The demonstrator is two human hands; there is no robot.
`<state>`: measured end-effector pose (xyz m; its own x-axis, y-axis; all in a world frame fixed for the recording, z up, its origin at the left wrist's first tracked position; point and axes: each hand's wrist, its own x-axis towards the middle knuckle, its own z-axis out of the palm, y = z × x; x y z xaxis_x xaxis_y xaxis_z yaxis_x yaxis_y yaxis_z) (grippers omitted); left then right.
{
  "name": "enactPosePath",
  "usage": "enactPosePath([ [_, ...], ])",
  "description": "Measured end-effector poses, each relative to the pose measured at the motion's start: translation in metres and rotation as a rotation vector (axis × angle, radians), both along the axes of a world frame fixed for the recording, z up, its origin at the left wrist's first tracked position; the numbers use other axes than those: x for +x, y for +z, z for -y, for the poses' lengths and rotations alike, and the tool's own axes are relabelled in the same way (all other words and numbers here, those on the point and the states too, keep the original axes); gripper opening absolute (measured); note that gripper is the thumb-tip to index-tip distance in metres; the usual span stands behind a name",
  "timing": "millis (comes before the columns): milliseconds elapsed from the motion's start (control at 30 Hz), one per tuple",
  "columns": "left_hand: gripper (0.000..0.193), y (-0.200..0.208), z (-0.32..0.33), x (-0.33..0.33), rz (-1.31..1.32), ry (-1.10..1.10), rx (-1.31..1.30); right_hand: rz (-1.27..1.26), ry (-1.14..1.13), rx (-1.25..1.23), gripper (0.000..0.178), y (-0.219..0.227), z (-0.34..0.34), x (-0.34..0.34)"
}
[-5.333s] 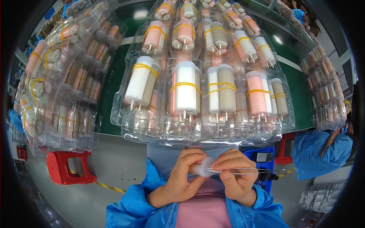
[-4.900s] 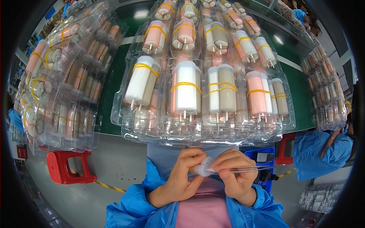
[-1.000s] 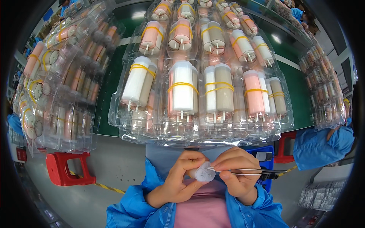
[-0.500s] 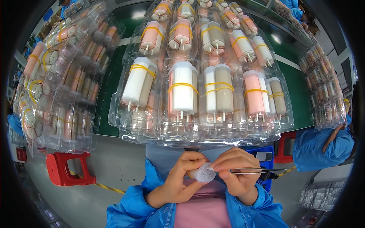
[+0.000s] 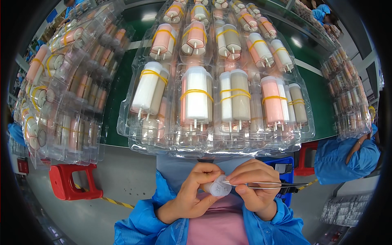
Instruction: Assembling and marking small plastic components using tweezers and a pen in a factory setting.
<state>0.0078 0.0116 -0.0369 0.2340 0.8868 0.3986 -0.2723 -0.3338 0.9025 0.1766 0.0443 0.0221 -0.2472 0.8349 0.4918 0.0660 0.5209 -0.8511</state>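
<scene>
My left hand (image 5: 195,190) is closed around a short, pale cylindrical piece (image 5: 219,189). Its round end faces up, with small star-shaped marks on it; the fingers hide much of its side. In my right hand (image 5: 257,183), a pair of thin metal tweezers (image 5: 292,185) is pinched between thumb and fingers. The tweezer tips reach the pale end, though whether they grip anything there is too small to make out. Both hands are held close in front of my body, below the near edge of a clear plastic tray (image 5: 216,149).
The stacked tray holds white, pink and grey cylinders (image 5: 196,98) bundled with yellow bands. More filled trays (image 5: 77,126) rise at left, and others (image 5: 347,94) at right. A red stool (image 5: 61,181) stands at left. A blue crate (image 5: 288,171) and a person in blue (image 5: 343,159) are at right.
The tweezers have shifted very slightly at the pale piece's end. My hands otherwise hold the same pose. The arm of the person at right has moved a little.
</scene>
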Motion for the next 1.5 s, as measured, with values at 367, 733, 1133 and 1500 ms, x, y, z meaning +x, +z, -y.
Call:
enactPosePath([
  [367,0.051,-0.0034,-0.0003,-0.0001,0.003,-0.016,0.010,-0.021,-0.025,-0.028,0.009,0.0002,0.0003,-0.0013],
  [733,0.051,-0.0020,-0.0006,-0.0005,0.000,0.005,0.027,-0.026,-0.013,-0.007,0.010,0.0017,-0.0005,-0.0022],
  [1133,0.050,-0.0032,0.0011,-0.0002,-0.021,0.015,0.024,-0.028,-0.023,-0.031,0.008,-0.0004,0.0001,-0.0018],
  [1500,0.049,-0.0018,0.0007,0.0001,0.000,0.021,0.029,-0.030,-0.008,-0.019,0.009,0.0002,0.0000,-0.0005],
])
